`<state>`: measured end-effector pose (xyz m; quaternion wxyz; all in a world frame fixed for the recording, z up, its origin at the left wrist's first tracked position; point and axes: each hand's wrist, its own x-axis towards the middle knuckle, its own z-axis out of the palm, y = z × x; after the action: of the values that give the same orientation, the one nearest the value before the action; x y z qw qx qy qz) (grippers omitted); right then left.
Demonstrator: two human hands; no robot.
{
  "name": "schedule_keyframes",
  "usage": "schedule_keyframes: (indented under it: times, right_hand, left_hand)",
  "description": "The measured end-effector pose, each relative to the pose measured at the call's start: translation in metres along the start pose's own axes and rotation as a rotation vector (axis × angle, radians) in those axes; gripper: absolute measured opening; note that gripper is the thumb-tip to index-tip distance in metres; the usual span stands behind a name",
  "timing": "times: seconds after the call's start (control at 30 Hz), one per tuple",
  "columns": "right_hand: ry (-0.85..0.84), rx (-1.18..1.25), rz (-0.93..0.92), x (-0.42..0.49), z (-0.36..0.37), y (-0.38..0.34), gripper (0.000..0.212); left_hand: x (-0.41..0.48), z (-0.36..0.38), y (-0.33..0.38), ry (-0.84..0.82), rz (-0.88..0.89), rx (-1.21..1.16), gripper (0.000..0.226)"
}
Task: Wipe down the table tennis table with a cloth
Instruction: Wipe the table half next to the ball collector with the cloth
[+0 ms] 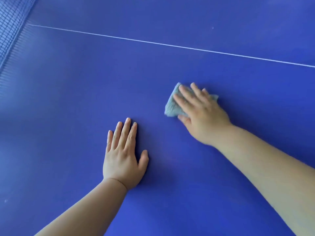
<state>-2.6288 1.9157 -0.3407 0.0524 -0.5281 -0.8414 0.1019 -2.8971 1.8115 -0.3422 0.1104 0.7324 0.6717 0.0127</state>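
**A:** Where is the cloth (172, 106)?

**B:** It lies on the blue bench (68, 99), close to the middle of the view. It is a small, crumpled, pale grey-blue piece. From the left hand (121, 157) it sits between 1 and 2 o'clock, with bare bench between the two.

**A:** And the right hand (199, 109)?

**B:** It is on top of the cloth, palm down. The fingers are straight and a little spread, pointing toward 11 o'clock and pressing the cloth flat against the bench. The cloth shows past the fingertips and at the hand's 9 o'clock side, and a corner shows at its 2 o'clock side. The thumb lies along the cloth's near edge. I cannot tell whether it tucks under the cloth.

**A:** What about the left hand?

**B:** It is flat on the bench with the palm down and holds nothing. The fingers are straight and close together, pointing to 12 o'clock, and the thumb is out toward 3 o'clock. Both forearms are bare and come in from the lower edge, at about 7 and 4 o'clock.

**A:** Anything else on the surface?

**B:** A thin white line (153, 42) crosses the bench beyond both hands, running from about 10 o'clock to 3 o'clock. The net (10, 23) stands in the corner at 10 o'clock, and its dark mesh is partly blurred.
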Motion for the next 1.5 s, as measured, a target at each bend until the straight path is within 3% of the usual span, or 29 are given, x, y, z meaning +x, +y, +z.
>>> schedule_keyframes:
  times: [0.1,0.17,0.23,0.37,0.47,0.53,0.67,0.73,0.8,0.9,0.97,1.07,1.2,1.27,1.37,1.5]
  right_hand:
    - [0.047,-0.073,0.435,0.068,-0.021,0.061,0.065]
    - [0.051,-0.063,0.555,0.093,-0.026,0.071,0.067]
    - [0.046,-0.056,0.449,0.105,-0.025,0.052,0.066]
    - [-0.068,-0.001,-0.206,0.057,-0.008,-0.013,0.062]
    - [-0.123,0.070,-0.481,-0.011,0.004,-0.036,0.057]
    - [-0.104,0.053,-0.455,-0.005,0.001,-0.020,0.058]
    - [-0.026,-0.018,0.131,0.076,-0.015,0.026,0.066]
    - [0.000,-0.005,0.282,0.102,-0.017,0.023,0.065]
    - [-0.006,0.014,0.152,0.101,-0.010,-0.007,0.062]
    - [-0.081,0.082,-0.287,0.045,0.003,-0.059,0.058]
    - [-0.110,0.137,-0.451,-0.007,0.009,-0.068,0.053]
    - [-0.083,0.121,-0.388,-0.016,0.004,-0.038,0.051]
    - [-0.028,0.008,0.139,0.046,-0.011,0.013,0.062]
    - [-0.015,0.023,0.231,0.055,-0.014,0.010,0.064]
    - [0.005,0.051,0.017,0.016,-0.002,-0.037,0.064]
    - [-0.090,0.113,-0.320,-0.097,0.018,-0.089,0.057]
  left_hand:
    - [-0.001,-0.004,0.003,-0.013,-0.010,-0.001,0.081]
    - [0.000,-0.005,0.004,-0.020,-0.014,0.002,0.081]
    - [0.001,-0.005,0.004,-0.024,-0.017,0.010,0.081]
    - [0.001,-0.004,0.002,-0.008,-0.010,-0.005,0.081]
    - [0.000,-0.003,0.001,0.008,-0.004,-0.012,0.081]
    - [0.000,-0.003,0.002,0.006,-0.009,-0.013,0.081]
    - [-0.001,-0.007,0.005,-0.020,-0.023,-0.007,0.080]
    - [-0.001,-0.008,0.006,-0.024,-0.026,-0.005,0.080]
    - [0.000,-0.008,0.006,-0.022,-0.024,-0.003,0.081]
    - [0.001,-0.006,0.003,-0.012,-0.016,-0.022,0.083]
    - [0.001,-0.006,0.003,-0.007,-0.002,-0.035,0.085]
    - [0.000,-0.005,0.002,-0.006,0.000,-0.003,0.084]
    - [-0.001,-0.005,0.003,-0.020,-0.012,0.014,0.084]
    - [-0.001,-0.005,0.004,-0.023,-0.017,0.024,0.084]
    - [0.000,-0.004,0.003,-0.029,-0.021,0.022,0.085]
    - [-0.001,-0.004,0.001,-0.024,-0.006,0.022,0.085]
